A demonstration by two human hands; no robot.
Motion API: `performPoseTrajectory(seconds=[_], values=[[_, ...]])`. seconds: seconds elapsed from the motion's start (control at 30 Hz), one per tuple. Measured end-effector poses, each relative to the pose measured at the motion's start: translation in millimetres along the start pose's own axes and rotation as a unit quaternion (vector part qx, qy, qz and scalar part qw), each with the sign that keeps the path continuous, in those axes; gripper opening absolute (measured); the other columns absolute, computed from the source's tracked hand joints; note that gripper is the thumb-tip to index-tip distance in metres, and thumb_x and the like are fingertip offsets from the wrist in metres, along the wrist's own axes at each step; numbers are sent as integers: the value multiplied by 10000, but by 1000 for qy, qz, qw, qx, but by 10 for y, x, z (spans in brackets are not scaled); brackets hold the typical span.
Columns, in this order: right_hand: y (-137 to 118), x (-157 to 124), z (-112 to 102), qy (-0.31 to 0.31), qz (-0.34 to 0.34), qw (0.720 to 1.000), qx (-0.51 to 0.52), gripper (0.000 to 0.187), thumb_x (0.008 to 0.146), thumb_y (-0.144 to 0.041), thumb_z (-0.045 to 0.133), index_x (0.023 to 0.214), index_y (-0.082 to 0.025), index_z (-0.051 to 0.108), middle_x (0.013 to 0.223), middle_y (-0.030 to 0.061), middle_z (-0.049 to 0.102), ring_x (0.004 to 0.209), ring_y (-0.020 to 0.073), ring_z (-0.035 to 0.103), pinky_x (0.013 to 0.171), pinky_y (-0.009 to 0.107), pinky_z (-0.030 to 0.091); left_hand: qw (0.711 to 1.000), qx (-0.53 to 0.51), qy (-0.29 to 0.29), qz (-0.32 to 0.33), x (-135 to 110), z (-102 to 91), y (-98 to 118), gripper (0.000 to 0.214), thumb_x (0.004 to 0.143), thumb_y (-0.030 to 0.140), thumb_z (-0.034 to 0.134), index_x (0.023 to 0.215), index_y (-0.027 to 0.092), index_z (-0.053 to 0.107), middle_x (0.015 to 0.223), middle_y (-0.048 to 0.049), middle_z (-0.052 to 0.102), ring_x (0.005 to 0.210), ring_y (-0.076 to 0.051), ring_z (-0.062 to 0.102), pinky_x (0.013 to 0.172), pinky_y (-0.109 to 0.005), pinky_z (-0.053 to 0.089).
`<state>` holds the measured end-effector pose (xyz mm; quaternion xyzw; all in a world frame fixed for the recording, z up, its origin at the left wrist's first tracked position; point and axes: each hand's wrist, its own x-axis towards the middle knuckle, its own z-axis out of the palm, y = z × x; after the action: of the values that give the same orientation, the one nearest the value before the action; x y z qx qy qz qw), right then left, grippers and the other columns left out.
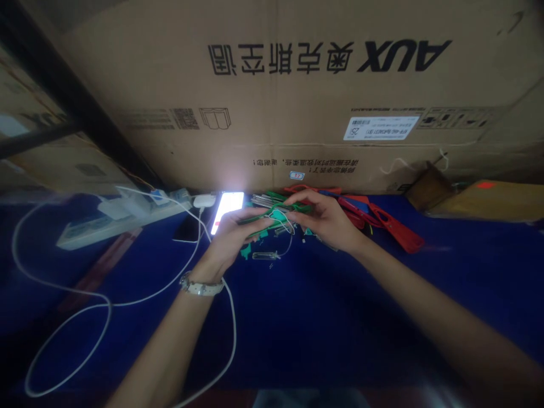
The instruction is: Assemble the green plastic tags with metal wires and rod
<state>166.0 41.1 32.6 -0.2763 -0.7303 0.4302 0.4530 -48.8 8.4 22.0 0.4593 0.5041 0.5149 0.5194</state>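
My left hand [227, 238], with a white-banded watch [203, 285] on its wrist, pinches the left end of a green strip-like piece [278, 215]. From the right, the fingers of my right hand [329, 220] are closed on the same piece, whose exact kind is unclear. A thin white cord loops over its middle. That cord appears to run down to a small clear tube [264, 256] lying on the blue surface. Silvery rod-like pieces [262, 200] and green scraps [245, 251] lie close around my hands, partly hidden by them.
A phone with a bright screen [229, 205] lies beside my left hand. A white power strip [123, 218] and a looping white cable [109, 317] take up the left. Red pieces [393, 229] lie at the right. A large cardboard box [276, 124] stands behind the blue surface [297, 328].
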Motion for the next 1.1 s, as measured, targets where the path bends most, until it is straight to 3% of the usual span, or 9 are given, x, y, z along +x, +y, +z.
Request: performPoseTrajectory(seconds=[0.1,0.23,0.33,0.47,0.63,0.83,0.97,1.1], values=[[-24,1,39,-11,93,990,101,417,807,-405,782,1117,-262,543,954,15,664,630,162,694,409,259,492,1000,-5,6,11,0,14,2,289,594,277,915,861,229,816,742,-9,733,519,-68,544,444,-199,390],[-22,-17,34,-52,157,980,110,359,834,-466,737,993,-187,577,744,34,715,666,197,735,430,242,529,1000,-7,5,27,11,43,-42,289,622,277,895,892,219,807,727,-8,726,501,-67,528,429,-196,364],[8,-64,10,-19,138,982,125,324,827,-441,753,949,-176,612,661,6,701,589,150,694,452,234,537,998,17,-22,64,1,32,-47,305,667,280,856,956,212,790,785,-21,738,511,-75,532,414,-194,348],[37,-130,-46,-20,155,979,128,322,794,-427,788,900,-171,624,595,-29,656,485,111,621,434,232,523,985,93,-114,91,-45,15,22,306,782,349,743,1045,193,762,894,-58,749,707,-162,655,521,-243,495],[43,-131,-54,-69,180,976,101,321,806,-429,770,911,-157,634,586,-40,621,478,99,589,418,223,505,959,195,-157,131,-46,89,7,281,894,430,644,883,165,737,792,-38,690,699,-147,629,605,-254,512],[28,-91,-21,-84,138,983,84,325,857,-394,725,1061,-171,605,610,-53,588,510,89,551,454,214,474,962,146,-227,35,24,41,-86,296,935,464,587,911,182,671,774,-6,642,691,-135,653,647,-264,568],[64,-98,-17,-95,127,984,75,384,875,-387,706,1166,-161,600,607,-62,559,508,89,507,447,219,428,951,170,-255,32,40,15,-79,283,898,450,645,888,169,682,768,10,609,715,-114,633,685,-248,591],[111,-103,-10,-88,123,986,67,436,883,-391,683,1256,-182,598,641,-54,568,540,100,515,494,243,443,955,158,-250,32,38,49,-103,269,866,416,684,982,175,716,877,-27,690,781,-133,667,684,-247,606]])
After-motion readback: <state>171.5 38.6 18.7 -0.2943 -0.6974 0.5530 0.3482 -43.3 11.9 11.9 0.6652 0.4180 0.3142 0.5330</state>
